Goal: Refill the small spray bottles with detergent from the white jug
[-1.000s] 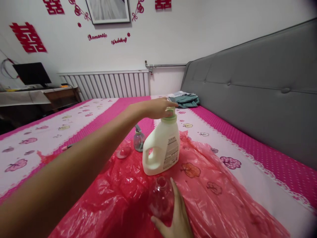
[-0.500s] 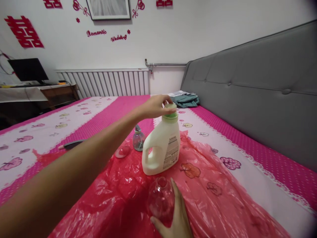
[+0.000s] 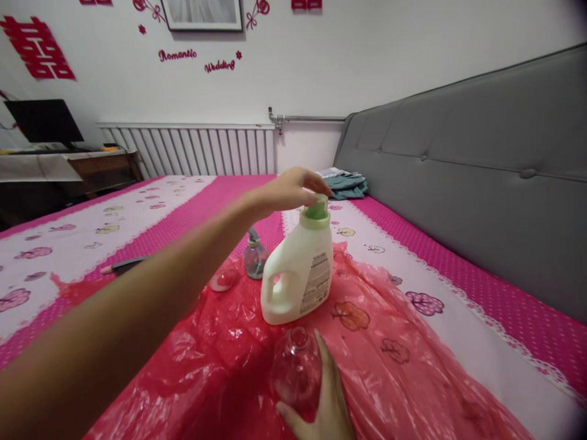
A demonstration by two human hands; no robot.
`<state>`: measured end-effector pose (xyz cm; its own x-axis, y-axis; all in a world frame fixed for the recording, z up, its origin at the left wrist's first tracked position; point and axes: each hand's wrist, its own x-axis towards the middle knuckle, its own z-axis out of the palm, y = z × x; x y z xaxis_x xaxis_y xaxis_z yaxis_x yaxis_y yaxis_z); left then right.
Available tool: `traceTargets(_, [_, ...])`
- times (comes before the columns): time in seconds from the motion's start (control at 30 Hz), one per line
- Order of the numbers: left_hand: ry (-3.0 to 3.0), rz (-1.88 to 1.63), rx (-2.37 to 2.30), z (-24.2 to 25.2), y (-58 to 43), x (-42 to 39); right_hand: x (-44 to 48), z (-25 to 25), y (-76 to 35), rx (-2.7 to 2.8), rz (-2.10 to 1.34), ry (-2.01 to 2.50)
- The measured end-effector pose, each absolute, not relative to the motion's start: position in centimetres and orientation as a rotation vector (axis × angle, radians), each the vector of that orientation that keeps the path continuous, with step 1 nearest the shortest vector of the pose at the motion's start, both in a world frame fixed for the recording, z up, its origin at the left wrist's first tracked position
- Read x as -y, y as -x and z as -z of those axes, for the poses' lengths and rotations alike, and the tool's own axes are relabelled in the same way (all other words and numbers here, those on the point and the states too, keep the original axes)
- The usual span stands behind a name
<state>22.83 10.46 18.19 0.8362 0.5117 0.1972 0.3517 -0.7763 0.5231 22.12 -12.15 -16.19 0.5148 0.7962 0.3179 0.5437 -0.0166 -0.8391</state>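
Note:
My left hand [image 3: 296, 188] reaches across to the green cap [image 3: 316, 208] of a white detergent jug [image 3: 300, 272], its fingers closed about the cap's top. The jug stands upright, with its handle to the left and a printed label on the right side. Nearer to me, my right hand [image 3: 328, 394] curls round the right side of a clear round bottle [image 3: 298, 373], thumb in front and fingers behind. The bottle's neck is uncovered and points up. Behind the jug's left side stands a small clear spray bottle [image 3: 255, 258] with a grey top.
A red plastic sheet [image 3: 220, 360] lies crumpled over the pink patterned bedding, under the jug and bottles. On it, left of the spray bottle, is a clear domed piece [image 3: 224, 279]. Folded clothes [image 3: 346, 185] lie farther back, by the grey headboard [image 3: 472, 146].
The fingers of my left hand have shifted on the cap, lifting and turning slightly to the right. My right hand stays at the clear bottle. The view has moved a little.

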Motion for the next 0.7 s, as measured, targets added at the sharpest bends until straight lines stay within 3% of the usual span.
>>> traceTargets(0.2, [-2.725,-0.585,-0.895,-17.7,-23.1,-10.2,12.2,16.0,-22.2,1.127,-0.335,1.687])
traceTargets(0.53, [-2.73,-0.44,-0.736,-17.6,-23.0,-11.1,11.9,17.5,-22.7,1.141,-0.316,1.666])
traceTargets(0.7, [-2.476,-0.578,-0.848,-13.4,-19.8,-9.8,11.5,15.1,-28.1,1.008,-0.504,1.254])
